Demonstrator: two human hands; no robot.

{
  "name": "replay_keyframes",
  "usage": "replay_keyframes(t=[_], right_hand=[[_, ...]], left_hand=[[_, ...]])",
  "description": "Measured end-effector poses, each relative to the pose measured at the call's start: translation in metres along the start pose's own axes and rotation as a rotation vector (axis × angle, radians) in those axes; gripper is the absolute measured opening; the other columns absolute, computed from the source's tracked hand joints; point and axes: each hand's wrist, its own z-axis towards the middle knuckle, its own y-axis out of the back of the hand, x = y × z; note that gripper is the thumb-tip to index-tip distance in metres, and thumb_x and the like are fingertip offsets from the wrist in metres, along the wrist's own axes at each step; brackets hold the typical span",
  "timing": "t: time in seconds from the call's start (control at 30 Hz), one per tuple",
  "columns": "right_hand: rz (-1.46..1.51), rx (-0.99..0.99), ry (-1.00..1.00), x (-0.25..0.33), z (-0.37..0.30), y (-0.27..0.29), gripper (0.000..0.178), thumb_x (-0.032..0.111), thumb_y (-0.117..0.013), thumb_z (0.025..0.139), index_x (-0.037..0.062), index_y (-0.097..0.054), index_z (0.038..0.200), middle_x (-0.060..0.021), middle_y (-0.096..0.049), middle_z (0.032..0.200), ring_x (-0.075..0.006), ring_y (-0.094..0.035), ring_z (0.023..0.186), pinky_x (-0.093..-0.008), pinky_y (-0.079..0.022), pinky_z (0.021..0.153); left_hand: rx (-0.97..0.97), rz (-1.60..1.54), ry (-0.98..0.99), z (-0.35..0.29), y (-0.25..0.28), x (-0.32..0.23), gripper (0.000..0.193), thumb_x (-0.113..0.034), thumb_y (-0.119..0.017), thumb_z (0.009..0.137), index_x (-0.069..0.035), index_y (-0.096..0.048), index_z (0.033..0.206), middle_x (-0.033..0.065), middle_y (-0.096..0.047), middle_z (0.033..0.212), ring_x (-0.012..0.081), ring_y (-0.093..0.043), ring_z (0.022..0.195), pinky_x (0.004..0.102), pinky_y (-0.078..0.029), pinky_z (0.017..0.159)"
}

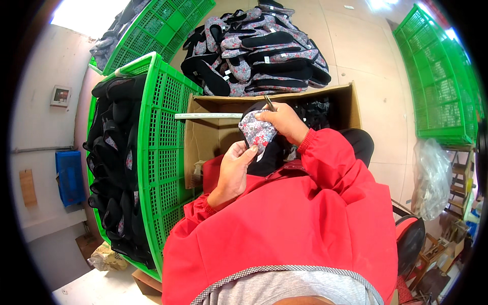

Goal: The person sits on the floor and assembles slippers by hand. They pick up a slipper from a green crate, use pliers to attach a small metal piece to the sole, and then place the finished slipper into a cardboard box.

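Observation:
Held up in front of me is a slipper [258,133] of grey fabric with small red flowers, with a small white label at its lower end. My left hand [235,165] is closed, thumb and fingers pinching the slipper's lower edge near that label. With my right hand [284,122] I grip its upper right edge, the hand closed. A slim dark tool [269,103] sticks up from that hand; its kind is not clear. Beneath both hands stands a cardboard box [203,140] with dark items inside, partly hidden by my arms.
Beyond the box lies a heap of floral and black slippers [259,51]. At my left a green crate [165,137] holds dark slippers. A pale bar [208,116] lies across the box. Another green crate [432,76] and a clear plastic bag [432,178] are at the right.

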Motion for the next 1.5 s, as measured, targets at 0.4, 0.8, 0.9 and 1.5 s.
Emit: replay_keyframes(t=[0.4,0.8,0.9,1.5], right_hand=[[-0.38,-0.329,0.423,-0.026,-0.028,-0.03,0.021,0.018,-0.068,0.091,-0.0025,-0.067,0.096,-0.0128,-0.069,0.077,-0.0142,-0.063,0.068,-0.0298,-0.049,0.064],[-0.453,-0.447,0.524,-0.033,-0.033,-0.034,0.017,0.017,-0.068,0.09,0.0013,-0.065,0.093,-0.0155,-0.065,0.075,-0.0262,-0.062,0.065,-0.035,-0.048,0.061],[-0.413,-0.44,0.496,-0.032,-0.035,-0.033,0.018,0.019,-0.068,0.09,0.0011,-0.065,0.093,-0.0151,-0.067,0.077,-0.027,-0.063,0.068,-0.0357,-0.049,0.062],[-0.014,-0.275,0.436,-0.059,-0.076,-0.028,0.023,0.02,-0.064,0.097,-0.001,-0.061,0.107,-0.0045,-0.065,0.093,-0.0093,-0.057,0.084,-0.0257,-0.048,0.078]], left_hand=[[-0.213,0.45,-0.255,-0.011,-0.02,0.005,0.027,-0.007,-0.074,0.09,0.002,-0.056,0.106,0.0049,-0.066,0.091,0.007,-0.059,0.074,0.0225,-0.049,0.066],[-0.407,1.241,-0.959,0.002,-0.025,0.023,0.032,0.0,-0.075,0.07,-0.003,-0.054,0.094,0.012,-0.048,0.079,0.0321,-0.049,0.074,0.0429,-0.041,0.067],[-0.367,1.143,-0.858,0.001,-0.02,0.026,0.03,0.001,-0.075,0.072,-0.002,-0.055,0.094,0.0104,-0.049,0.08,0.0279,-0.051,0.074,0.0397,-0.042,0.067],[-0.009,0.192,-0.051,-0.007,0.016,0.003,0.007,-0.008,-0.06,0.098,-0.002,-0.061,0.094,-0.0014,-0.061,0.087,0.0041,-0.053,0.079,0.0211,-0.044,0.072]])
